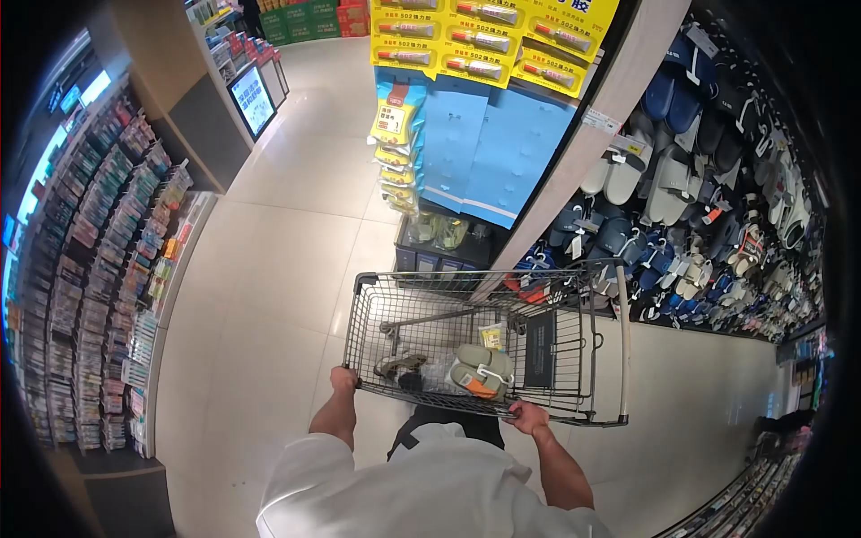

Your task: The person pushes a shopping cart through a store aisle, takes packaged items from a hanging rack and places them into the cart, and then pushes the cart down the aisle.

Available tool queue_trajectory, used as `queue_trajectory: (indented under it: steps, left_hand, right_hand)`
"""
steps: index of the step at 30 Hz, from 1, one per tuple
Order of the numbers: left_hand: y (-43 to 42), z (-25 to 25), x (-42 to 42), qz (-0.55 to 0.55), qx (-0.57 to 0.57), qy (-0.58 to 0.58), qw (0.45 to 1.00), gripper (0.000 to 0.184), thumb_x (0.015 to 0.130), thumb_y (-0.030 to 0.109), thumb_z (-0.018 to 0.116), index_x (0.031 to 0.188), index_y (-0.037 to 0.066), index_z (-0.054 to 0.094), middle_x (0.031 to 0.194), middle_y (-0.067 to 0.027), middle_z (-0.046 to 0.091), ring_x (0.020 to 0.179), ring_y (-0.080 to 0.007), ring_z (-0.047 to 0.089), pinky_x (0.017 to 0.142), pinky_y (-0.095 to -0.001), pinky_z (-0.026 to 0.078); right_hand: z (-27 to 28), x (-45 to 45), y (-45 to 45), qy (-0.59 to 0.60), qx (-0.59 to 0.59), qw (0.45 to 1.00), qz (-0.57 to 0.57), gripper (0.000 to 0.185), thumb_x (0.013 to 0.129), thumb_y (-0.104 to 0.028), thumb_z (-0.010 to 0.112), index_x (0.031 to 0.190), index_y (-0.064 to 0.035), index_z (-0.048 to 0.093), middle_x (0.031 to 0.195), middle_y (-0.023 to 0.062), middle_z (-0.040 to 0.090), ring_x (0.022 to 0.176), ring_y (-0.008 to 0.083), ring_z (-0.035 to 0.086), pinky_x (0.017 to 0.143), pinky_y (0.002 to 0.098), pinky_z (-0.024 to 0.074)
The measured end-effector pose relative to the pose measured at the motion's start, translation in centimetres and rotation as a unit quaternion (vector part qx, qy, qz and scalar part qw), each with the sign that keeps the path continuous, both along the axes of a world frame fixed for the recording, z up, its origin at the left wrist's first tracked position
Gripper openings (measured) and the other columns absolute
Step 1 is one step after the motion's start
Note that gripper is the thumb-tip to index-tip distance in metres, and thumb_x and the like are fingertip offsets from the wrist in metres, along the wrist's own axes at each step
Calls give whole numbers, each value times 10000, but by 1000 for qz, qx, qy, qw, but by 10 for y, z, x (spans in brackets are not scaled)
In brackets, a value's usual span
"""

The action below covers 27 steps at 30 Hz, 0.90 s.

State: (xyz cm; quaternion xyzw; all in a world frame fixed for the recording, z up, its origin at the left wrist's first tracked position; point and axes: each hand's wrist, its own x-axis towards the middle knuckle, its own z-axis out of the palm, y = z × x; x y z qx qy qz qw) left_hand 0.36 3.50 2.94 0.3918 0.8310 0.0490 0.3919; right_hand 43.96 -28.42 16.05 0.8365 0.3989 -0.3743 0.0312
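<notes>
A wire shopping cart (466, 278) stands sideways before me, its light-coloured bar at the right end. Inside lie a pair of olive-green slippers (489, 363) with a white hanger and an orange tag, plus a small yellow packet (491, 337). My left hand (343, 379) is closed at the cart's near left corner. Farther right, my right hand (529, 416) wraps around the near top rim. Fingers of both hands are partly hidden by the wire and frame.
Hanging slippers (668, 184) cover the rack at the right. Beyond the cart, a display holds yellow glue cards (475, 40) and hanging yellow packs (395, 134). Shelves of small packaged goods (99, 260) line the left, past the tiled floor (260, 296). A lit screen (251, 100) stands farther off.
</notes>
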Motion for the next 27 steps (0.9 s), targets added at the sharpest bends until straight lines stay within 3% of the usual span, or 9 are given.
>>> queue_trajectory:
  steps: [4,5,8,11,15,18,22,27]
  left_hand:
    - [0,0,5,-5,-2,13,1000,338,806,273,790,999,0,738,1029,-209,730,975,-340,717,833,-413,589]
    - [-1,2,8,4,1,-3,1000,370,803,158,779,1064,-87,687,1033,-249,712,948,-347,711,774,-408,560]
    - [-4,-8,11,10,4,-29,1000,368,793,157,770,1051,-92,685,1024,-247,712,943,-351,711,769,-411,559]
    - [-12,-23,14,-13,-9,-13,1000,361,813,274,767,1038,-4,724,1056,-211,724,984,-348,713,842,-414,588]
    - [-27,-10,34,1,-10,1,1000,344,805,256,766,1026,-4,721,1053,-210,724,1000,-361,705,863,-425,579]
    - [-40,-5,46,9,15,-27,999,308,769,152,718,974,-76,692,991,-268,706,923,-376,711,761,-431,557]
    - [-49,0,59,-49,-22,26,998,318,816,261,730,1013,12,723,1040,-217,721,999,-369,701,867,-435,572]
    - [-58,-6,67,-35,-29,-16,999,307,818,230,698,1031,9,720,1043,-220,719,1008,-368,699,889,-432,562]
  right_hand:
    - [-3,5,-3,-1,9,1000,7,467,737,-519,823,1039,-196,673,873,-46,707,858,159,677,792,322,518]
    - [-2,7,-3,2,6,1000,4,467,741,-516,822,1040,-191,670,876,-46,706,853,155,675,790,319,517]
    - [-3,13,-7,1,4,1000,3,467,748,-512,821,1041,-184,662,875,-46,704,839,147,668,786,311,515]
    - [-6,20,-16,1,-7,1000,-3,470,751,-510,819,1049,-184,658,892,-47,711,858,145,673,798,310,517]
    - [-9,36,-29,-2,-29,999,-15,478,735,-531,807,1088,-238,672,1021,-29,735,1001,197,690,882,346,513]
    - [-11,47,-41,-14,-36,999,-8,465,739,-518,805,1091,-243,674,1016,-30,738,1000,200,692,886,347,516]
    - [-10,56,-54,-8,-47,999,-16,444,743,-499,802,1089,-246,685,1002,-27,742,999,200,693,887,350,519]
    - [1,57,-61,-10,-69,997,-34,415,741,-462,810,1080,-247,704,993,-38,750,983,176,696,892,330,520]
